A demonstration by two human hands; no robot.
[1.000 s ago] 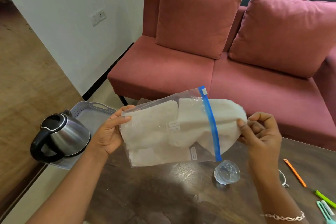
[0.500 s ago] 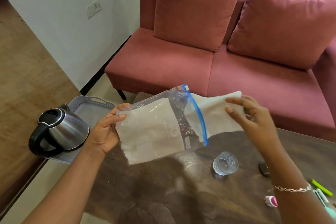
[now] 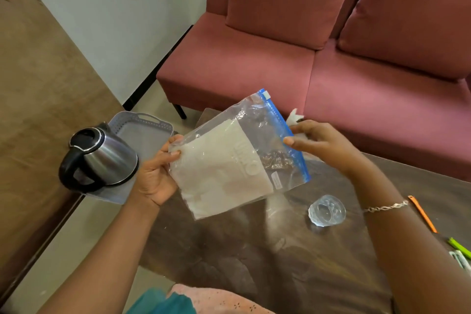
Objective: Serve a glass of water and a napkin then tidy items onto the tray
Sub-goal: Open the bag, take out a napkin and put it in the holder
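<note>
Napkin: only a white corner shows, poking out behind the curled fingers of the right hand, which seems to be clamped on it just past the blue zip of the bag. How much of the sheet is bunched in that hand is hidden. The left hand pinches the bag's opposite edge, thumb on top, holding it tilted in the air with the mouth toward the right hand. The main risk is the mouth. It looks unsealed, so a tip the wrong way could let the stack inside slide out onto the table. A one-edge pinch on slick plastic could also slip. The glass stands just below the right wrist. A careless drop of that arm to set the napkin down could knock it over. The kettle sits on the tray close outside the left wrist, where a sweep of the forearm could bump it.
</note>
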